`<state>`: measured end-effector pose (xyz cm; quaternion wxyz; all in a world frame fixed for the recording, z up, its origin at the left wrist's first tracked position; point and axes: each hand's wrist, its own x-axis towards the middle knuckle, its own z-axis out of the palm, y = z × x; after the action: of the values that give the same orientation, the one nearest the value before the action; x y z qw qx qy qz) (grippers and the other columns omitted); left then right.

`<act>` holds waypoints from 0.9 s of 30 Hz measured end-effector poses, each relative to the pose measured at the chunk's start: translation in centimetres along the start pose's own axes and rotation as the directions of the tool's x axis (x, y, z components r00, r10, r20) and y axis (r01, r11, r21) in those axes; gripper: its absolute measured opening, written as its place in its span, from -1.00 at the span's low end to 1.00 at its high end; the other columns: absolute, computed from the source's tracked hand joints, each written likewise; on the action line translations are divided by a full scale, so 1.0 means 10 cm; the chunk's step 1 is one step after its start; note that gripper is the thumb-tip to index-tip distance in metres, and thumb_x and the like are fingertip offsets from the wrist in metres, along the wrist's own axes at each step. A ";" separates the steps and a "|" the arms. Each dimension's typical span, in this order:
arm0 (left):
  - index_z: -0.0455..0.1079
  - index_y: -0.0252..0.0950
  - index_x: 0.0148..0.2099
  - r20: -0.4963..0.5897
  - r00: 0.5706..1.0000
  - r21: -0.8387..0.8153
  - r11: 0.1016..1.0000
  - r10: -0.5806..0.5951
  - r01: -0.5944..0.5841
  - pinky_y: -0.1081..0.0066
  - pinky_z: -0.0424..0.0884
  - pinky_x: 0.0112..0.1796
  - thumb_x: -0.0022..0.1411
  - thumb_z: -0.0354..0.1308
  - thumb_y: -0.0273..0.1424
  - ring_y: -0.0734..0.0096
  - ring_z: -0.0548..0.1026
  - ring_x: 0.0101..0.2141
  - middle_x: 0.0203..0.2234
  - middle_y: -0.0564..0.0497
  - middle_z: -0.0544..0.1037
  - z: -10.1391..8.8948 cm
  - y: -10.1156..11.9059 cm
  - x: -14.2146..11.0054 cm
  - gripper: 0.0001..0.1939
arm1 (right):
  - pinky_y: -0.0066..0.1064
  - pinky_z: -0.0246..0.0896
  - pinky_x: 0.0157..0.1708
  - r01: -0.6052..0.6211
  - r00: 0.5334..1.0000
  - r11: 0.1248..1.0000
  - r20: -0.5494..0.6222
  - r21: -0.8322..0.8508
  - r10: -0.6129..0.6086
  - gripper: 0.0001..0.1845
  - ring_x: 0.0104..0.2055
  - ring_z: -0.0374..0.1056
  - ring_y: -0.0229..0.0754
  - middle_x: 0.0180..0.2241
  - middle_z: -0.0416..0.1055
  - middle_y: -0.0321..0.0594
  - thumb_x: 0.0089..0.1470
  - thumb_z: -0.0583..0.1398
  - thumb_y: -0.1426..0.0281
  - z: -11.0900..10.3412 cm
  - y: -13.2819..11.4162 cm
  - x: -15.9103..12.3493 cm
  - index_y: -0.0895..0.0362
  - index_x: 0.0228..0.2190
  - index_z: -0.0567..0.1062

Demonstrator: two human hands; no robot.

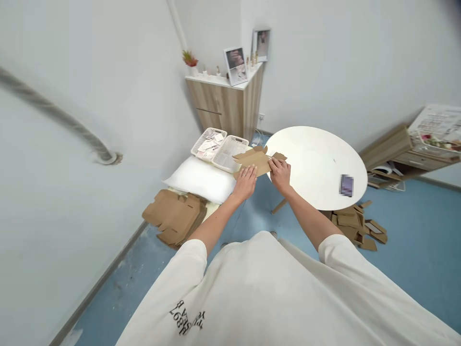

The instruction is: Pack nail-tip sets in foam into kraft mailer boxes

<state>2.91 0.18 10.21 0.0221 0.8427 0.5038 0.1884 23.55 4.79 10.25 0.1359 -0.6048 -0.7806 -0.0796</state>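
Between my two hands is a brown cardboard box blank (255,160), partly folded, with cut flaps sticking out at its far and right sides. My left hand (246,182) grips the near left part, fingers lying over the top and the thumb out of sight beneath. On the right side, my right hand (280,174) is closed around the edge by a raised flap. The blank is held in the air between the white baskets (230,153) and the left edge of the round white table (306,158).
Flat cardboard blanks (176,214) are stacked at left beside a white padded sheet (201,180). A blurred purple item (346,185) lies on the table. Folded boxes (355,223) sit on the blue floor at right. A wooden cabinet (230,108) stands in the corner.
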 end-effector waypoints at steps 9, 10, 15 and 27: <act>-0.05 -0.30 0.48 0.155 0.983 -0.080 0.993 0.100 -0.088 0.04 0.00 0.35 0.48 -0.22 -0.39 0.14 0.06 0.39 0.40 -0.17 0.14 1.13 1.18 0.97 -0.42 | -0.05 -0.06 0.01 -0.211 0.966 0.973 0.134 -0.092 0.222 -0.36 0.19 0.04 0.24 0.32 0.18 0.05 0.24 -0.02 0.43 0.18 1.77 -0.69 0.10 0.33 0.22; -0.03 -0.30 0.48 0.189 0.976 -0.088 0.992 0.107 -0.091 0.04 0.01 0.34 0.47 -0.20 -0.39 0.13 0.07 0.39 0.39 -0.19 0.15 1.25 1.28 1.03 -0.42 | -0.05 -0.06 0.00 -0.229 0.957 0.968 0.158 -0.101 0.243 -0.37 0.18 0.05 0.24 0.31 0.18 0.06 0.24 -0.01 0.42 0.22 1.90 -0.79 0.10 0.33 0.22; 0.05 -0.32 0.44 0.369 0.913 -0.114 0.983 0.174 -0.142 0.05 0.08 0.30 0.46 -0.19 -0.43 0.13 0.16 0.35 0.37 -0.24 0.19 1.76 1.57 1.15 -0.45 | -0.06 -0.05 -0.01 -0.301 0.903 0.946 0.281 -0.123 0.324 -0.42 0.12 0.11 0.20 0.27 0.22 0.07 0.26 -0.04 0.42 0.44 2.29 -1.22 0.11 0.29 0.28; 0.07 -0.30 0.42 0.528 0.806 -0.140 0.963 0.268 -0.229 0.03 0.11 0.24 0.38 -0.11 -0.51 0.09 0.21 0.31 0.34 -0.26 0.23 2.29 1.57 1.59 -0.41 | -0.10 -0.05 0.02 -0.409 0.816 0.903 0.390 -0.131 0.426 -0.46 0.05 0.18 0.12 0.13 0.36 0.04 0.27 -0.04 0.45 0.75 2.62 -1.25 0.07 0.23 0.36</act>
<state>30.58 9.54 -2.76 0.1678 0.9188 0.3552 -0.0389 50.93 2.13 -1.74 -0.0289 -0.7668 -0.6379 0.0648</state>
